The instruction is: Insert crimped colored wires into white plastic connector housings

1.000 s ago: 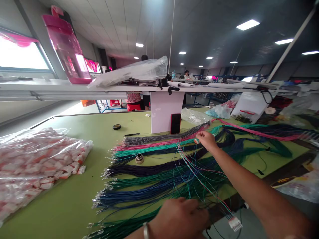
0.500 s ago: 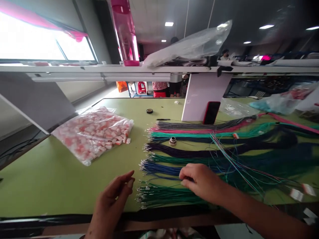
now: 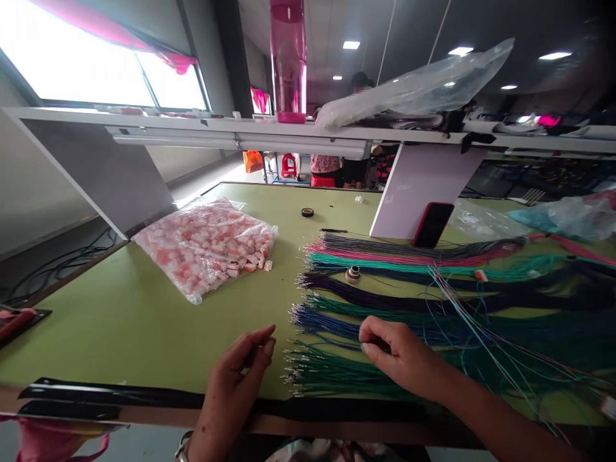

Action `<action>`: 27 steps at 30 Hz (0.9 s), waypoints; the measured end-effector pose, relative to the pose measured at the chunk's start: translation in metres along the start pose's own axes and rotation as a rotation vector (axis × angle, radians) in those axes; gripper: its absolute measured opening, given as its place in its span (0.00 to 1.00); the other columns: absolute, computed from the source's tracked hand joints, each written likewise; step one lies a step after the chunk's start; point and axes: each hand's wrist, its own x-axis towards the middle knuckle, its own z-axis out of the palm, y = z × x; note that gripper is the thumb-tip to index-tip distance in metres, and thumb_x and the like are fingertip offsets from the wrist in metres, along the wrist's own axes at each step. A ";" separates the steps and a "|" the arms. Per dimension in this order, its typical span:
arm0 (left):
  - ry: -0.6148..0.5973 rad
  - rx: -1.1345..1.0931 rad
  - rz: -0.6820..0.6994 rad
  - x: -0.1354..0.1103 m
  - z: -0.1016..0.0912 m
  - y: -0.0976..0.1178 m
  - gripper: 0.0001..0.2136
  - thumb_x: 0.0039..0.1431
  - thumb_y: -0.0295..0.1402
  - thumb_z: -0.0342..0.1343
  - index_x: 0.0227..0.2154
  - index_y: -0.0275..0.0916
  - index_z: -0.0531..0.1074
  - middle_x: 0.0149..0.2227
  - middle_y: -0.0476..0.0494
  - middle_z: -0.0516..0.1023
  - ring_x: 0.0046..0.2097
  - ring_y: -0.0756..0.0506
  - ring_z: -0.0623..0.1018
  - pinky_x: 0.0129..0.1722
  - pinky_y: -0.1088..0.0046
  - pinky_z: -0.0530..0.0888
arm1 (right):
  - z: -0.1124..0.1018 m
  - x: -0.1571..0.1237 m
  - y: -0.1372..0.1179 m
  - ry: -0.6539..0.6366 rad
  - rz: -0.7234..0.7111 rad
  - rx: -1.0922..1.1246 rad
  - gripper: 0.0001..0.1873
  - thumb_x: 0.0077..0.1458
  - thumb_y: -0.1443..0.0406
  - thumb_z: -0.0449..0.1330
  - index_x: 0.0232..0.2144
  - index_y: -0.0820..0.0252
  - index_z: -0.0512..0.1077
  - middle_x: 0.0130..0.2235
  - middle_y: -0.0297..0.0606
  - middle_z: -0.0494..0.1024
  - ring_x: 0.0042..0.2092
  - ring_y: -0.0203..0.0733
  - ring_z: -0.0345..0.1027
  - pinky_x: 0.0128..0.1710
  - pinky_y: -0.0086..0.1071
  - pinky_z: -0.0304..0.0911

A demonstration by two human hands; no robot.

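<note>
Wide workshop hall, with a person in a pink top (image 3: 325,163) far off beyond a long white shelf (image 3: 231,131) and a pink bottle (image 3: 287,58) up on it. Below, a green worktop (image 3: 144,333), black strips (image 3: 110,398) along its near edge. Left of centre, a clear bag (image 3: 205,247) packed with pink-and-white connectors, plenty of them left in it. Right of centre, wire bundles (image 3: 385,308) in long rows of grey, pink, teal, purple, blue and green, running off past the worktop's right edge. Behind them, a red-cased phone (image 3: 433,224) leaning on a white upright (image 3: 409,192). Along the rows' left ends, neat lines of small metal terminals (image 3: 301,369), fanned and evenly laid; toward the right, thin loose strands crossing the bundles, with one white connector housing (image 3: 609,405) at the picture's edge. Near the front, the left hand (image 3: 233,385) just clear of the rows, its fingers (image 3: 262,340) drawn together, any hold impossible to make out. The right hand (image 3: 399,356) at the green and blue wires, its fingers (image 3: 370,340) pinched close, with no telling whether clamped on a wire.
</note>
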 end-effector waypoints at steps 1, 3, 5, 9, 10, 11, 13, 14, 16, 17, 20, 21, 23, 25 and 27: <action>-0.005 0.007 0.004 0.001 0.000 -0.001 0.19 0.57 0.43 0.57 0.48 0.40 0.75 0.35 0.44 0.81 0.33 0.46 0.77 0.35 0.71 0.76 | -0.001 -0.001 -0.004 -0.004 -0.001 0.051 0.04 0.60 0.68 0.53 0.32 0.56 0.66 0.26 0.28 0.66 0.27 0.34 0.56 0.26 0.26 0.52; -0.021 0.036 0.023 0.005 0.000 -0.001 0.19 0.58 0.43 0.56 0.48 0.40 0.75 0.34 0.45 0.80 0.33 0.46 0.77 0.35 0.71 0.75 | 0.000 -0.001 -0.013 0.007 -0.022 0.116 0.04 0.60 0.67 0.53 0.33 0.56 0.68 0.29 0.29 0.68 0.29 0.35 0.59 0.28 0.27 0.54; -0.040 0.082 0.056 0.012 0.002 0.001 0.18 0.59 0.43 0.55 0.49 0.40 0.75 0.33 0.46 0.80 0.32 0.47 0.76 0.33 0.72 0.75 | 0.003 -0.001 -0.022 0.020 -0.045 0.155 0.05 0.60 0.67 0.54 0.31 0.56 0.69 0.30 0.31 0.70 0.31 0.36 0.61 0.30 0.27 0.56; -0.077 0.231 0.231 0.042 0.010 0.014 0.15 0.62 0.39 0.52 0.48 0.40 0.75 0.34 0.45 0.79 0.31 0.49 0.75 0.30 0.74 0.72 | 0.014 0.001 -0.029 0.062 -0.039 0.242 0.07 0.59 0.65 0.55 0.29 0.57 0.70 0.28 0.31 0.68 0.30 0.36 0.60 0.29 0.28 0.56; -0.096 0.277 0.298 0.052 0.014 0.020 0.15 0.63 0.38 0.50 0.48 0.39 0.74 0.36 0.44 0.80 0.31 0.49 0.76 0.32 0.74 0.73 | 0.016 0.002 -0.028 0.077 -0.027 0.273 0.08 0.60 0.64 0.55 0.30 0.57 0.71 0.28 0.31 0.68 0.29 0.36 0.59 0.29 0.28 0.56; -0.126 0.337 0.360 0.063 0.019 0.026 0.15 0.63 0.37 0.50 0.48 0.39 0.74 0.36 0.44 0.80 0.30 0.49 0.75 0.32 0.73 0.73 | 0.018 0.003 -0.027 0.098 -0.013 0.303 0.08 0.60 0.63 0.55 0.30 0.57 0.71 0.27 0.31 0.67 0.28 0.35 0.59 0.28 0.28 0.55; -0.160 0.371 0.402 0.085 0.032 0.036 0.14 0.62 0.34 0.51 0.48 0.39 0.74 0.36 0.44 0.79 0.31 0.49 0.75 0.35 0.73 0.73 | 0.022 0.005 -0.024 0.138 0.016 0.359 0.09 0.60 0.61 0.55 0.31 0.57 0.72 0.26 0.30 0.66 0.28 0.35 0.57 0.28 0.28 0.54; -0.179 0.387 0.421 0.096 0.040 0.041 0.14 0.60 0.33 0.53 0.48 0.39 0.74 0.36 0.44 0.79 0.31 0.49 0.75 0.36 0.71 0.73 | 0.024 0.006 -0.023 0.157 0.028 0.386 0.08 0.60 0.61 0.56 0.32 0.57 0.72 0.26 0.30 0.65 0.28 0.35 0.56 0.28 0.28 0.54; -0.221 0.423 0.460 0.115 0.059 0.049 0.14 0.58 0.32 0.55 0.46 0.40 0.75 0.37 0.44 0.79 0.34 0.47 0.76 0.39 0.69 0.74 | 0.027 0.006 -0.022 0.182 0.043 0.441 0.07 0.58 0.61 0.57 0.33 0.57 0.72 0.26 0.29 0.64 0.28 0.35 0.55 0.28 0.28 0.54; -0.238 0.438 0.480 0.123 0.070 0.052 0.14 0.58 0.31 0.55 0.46 0.40 0.75 0.38 0.43 0.79 0.36 0.46 0.76 0.41 0.68 0.73 | 0.028 0.005 -0.021 0.185 0.048 0.468 0.06 0.58 0.61 0.58 0.33 0.57 0.71 0.25 0.29 0.63 0.28 0.35 0.54 0.28 0.28 0.53; -0.307 0.478 0.534 0.145 0.105 0.058 0.15 0.55 0.31 0.58 0.46 0.41 0.75 0.42 0.42 0.78 0.43 0.42 0.76 0.48 0.63 0.72 | 0.030 0.004 -0.022 0.178 0.056 0.528 0.07 0.57 0.61 0.58 0.30 0.58 0.69 0.24 0.28 0.61 0.27 0.34 0.52 0.27 0.28 0.52; -0.324 0.488 0.538 0.151 0.117 0.058 0.15 0.55 0.32 0.59 0.46 0.40 0.75 0.42 0.41 0.78 0.44 0.41 0.76 0.48 0.62 0.72 | 0.030 0.003 -0.022 0.174 0.056 0.544 0.08 0.58 0.60 0.58 0.29 0.58 0.69 0.24 0.28 0.61 0.27 0.34 0.52 0.27 0.28 0.52; -0.346 0.498 0.527 0.162 0.140 0.058 0.16 0.55 0.36 0.61 0.46 0.37 0.74 0.43 0.39 0.77 0.46 0.40 0.75 0.49 0.56 0.71 | 0.030 0.002 -0.022 0.176 0.057 0.580 0.10 0.58 0.60 0.58 0.28 0.58 0.69 0.25 0.28 0.61 0.27 0.34 0.52 0.27 0.27 0.51; -0.370 0.488 0.512 0.172 0.158 0.057 0.15 0.60 0.38 0.57 0.46 0.37 0.72 0.48 0.40 0.75 0.48 0.41 0.75 0.49 0.53 0.71 | 0.028 0.002 -0.021 0.192 0.062 0.609 0.10 0.58 0.59 0.59 0.28 0.59 0.69 0.24 0.29 0.62 0.27 0.34 0.52 0.27 0.27 0.51; -0.399 0.448 0.499 0.180 0.172 0.055 0.14 0.62 0.38 0.55 0.47 0.37 0.71 0.50 0.40 0.74 0.49 0.41 0.75 0.49 0.54 0.72 | 0.026 0.001 -0.020 0.209 0.071 0.629 0.11 0.58 0.58 0.59 0.28 0.58 0.70 0.24 0.29 0.63 0.27 0.34 0.52 0.26 0.27 0.51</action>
